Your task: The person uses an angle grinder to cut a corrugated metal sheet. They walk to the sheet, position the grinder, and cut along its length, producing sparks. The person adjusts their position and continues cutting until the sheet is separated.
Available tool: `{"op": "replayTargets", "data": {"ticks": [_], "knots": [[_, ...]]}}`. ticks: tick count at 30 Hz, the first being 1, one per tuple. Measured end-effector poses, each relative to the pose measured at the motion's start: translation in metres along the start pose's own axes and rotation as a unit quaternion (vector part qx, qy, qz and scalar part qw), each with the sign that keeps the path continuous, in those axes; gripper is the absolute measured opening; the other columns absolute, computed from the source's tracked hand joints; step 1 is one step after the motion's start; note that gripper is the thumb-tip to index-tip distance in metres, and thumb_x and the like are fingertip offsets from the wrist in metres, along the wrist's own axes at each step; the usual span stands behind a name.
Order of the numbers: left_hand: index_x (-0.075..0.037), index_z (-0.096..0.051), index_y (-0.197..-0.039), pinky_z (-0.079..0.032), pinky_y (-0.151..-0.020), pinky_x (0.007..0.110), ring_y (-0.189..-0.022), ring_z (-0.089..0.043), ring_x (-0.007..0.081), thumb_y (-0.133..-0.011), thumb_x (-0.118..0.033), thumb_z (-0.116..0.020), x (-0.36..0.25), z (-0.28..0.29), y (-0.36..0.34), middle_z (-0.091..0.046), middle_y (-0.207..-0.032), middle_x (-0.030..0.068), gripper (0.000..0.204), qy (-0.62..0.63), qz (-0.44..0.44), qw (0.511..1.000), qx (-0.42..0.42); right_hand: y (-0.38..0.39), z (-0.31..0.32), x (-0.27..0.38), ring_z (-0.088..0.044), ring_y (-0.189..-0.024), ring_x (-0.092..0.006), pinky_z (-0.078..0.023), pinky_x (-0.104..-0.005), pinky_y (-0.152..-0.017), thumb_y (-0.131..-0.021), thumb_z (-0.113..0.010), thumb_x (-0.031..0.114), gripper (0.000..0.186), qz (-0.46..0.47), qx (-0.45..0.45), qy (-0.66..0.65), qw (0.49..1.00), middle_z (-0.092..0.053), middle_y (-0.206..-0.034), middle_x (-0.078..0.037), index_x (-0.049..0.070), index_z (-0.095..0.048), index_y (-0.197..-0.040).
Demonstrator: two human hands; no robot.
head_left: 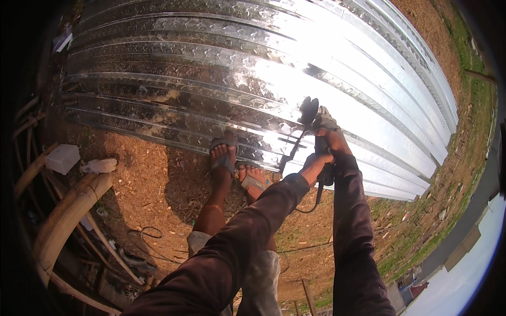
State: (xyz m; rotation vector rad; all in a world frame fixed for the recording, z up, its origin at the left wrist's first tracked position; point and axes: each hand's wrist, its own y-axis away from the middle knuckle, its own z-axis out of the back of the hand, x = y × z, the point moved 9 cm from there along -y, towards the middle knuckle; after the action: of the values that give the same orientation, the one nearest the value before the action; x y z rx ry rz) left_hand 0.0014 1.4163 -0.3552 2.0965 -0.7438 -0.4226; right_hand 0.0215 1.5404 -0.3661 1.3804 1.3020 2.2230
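Both the left hand (317, 159) and the right hand (334, 135) are grasping a black, elongated power tool (321, 143) over silver, ribbed metal sheets (174, 73). Its long axis is pointing forward, the right hand lying nearer its dark, round disc (309, 110).

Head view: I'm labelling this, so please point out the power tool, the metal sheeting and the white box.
Power tool (321, 144), head view: its dark body.
Metal sheeting (242, 68), head view: its ribbed face.
White box (62, 159), head view: its side.

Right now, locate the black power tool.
In the head view, the power tool is right of centre, in the left hand and right hand, right of the feet.
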Motion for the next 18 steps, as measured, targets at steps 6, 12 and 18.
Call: {"op": "replayTargets", "data": {"ticks": [6,12,18], "knots": [[-0.004,-0.063,-0.101,-0.053,-0.068,0.034,-0.079,-0.065,0.0186,-0.089,-0.024,-0.061,0.002,0.000,-0.004,-0.065,-0.091,0.0061,0.024,0.019,-0.012,1.000,0.021,0.000,0.004,-0.006,-0.060,-0.083,-0.0177,-0.049,-0.0305,-0.072,-0.076,-0.068,0.017,0.029,-0.016,-0.018,-0.007,1.000,-0.065,-0.093,-0.005,0.003,-0.067,-0.101],[-0.003,-0.064,-0.099,-0.053,-0.068,0.034,-0.078,-0.065,0.0192,-0.089,-0.024,-0.061,0.003,0.003,-0.008,-0.066,-0.090,0.0069,0.023,0.002,-0.002,1.000,0.018,-0.006,0.004,-0.014,-0.060,-0.083,-0.0175,-0.049,-0.0306,-0.072,-0.076,-0.068,0.016,0.028,-0.014,-0.012,0.000,1.000,-0.065,-0.093,-0.004,0.003,-0.067,-0.101],[-0.003,-0.065,-0.097,-0.053,-0.067,0.035,-0.077,-0.065,0.0194,-0.086,-0.023,-0.062,0.001,0.001,-0.010,-0.067,-0.088,0.0071,0.023,0.034,-0.023,0.998,0.042,-0.013,0.003,-0.017,-0.061,-0.082,-0.0175,-0.049,-0.0308,-0.071,-0.077,-0.068,0.015,0.027,-0.012,0.003,-0.014,1.000,-0.065,-0.092,-0.005,0.003,-0.067,-0.101]]}}
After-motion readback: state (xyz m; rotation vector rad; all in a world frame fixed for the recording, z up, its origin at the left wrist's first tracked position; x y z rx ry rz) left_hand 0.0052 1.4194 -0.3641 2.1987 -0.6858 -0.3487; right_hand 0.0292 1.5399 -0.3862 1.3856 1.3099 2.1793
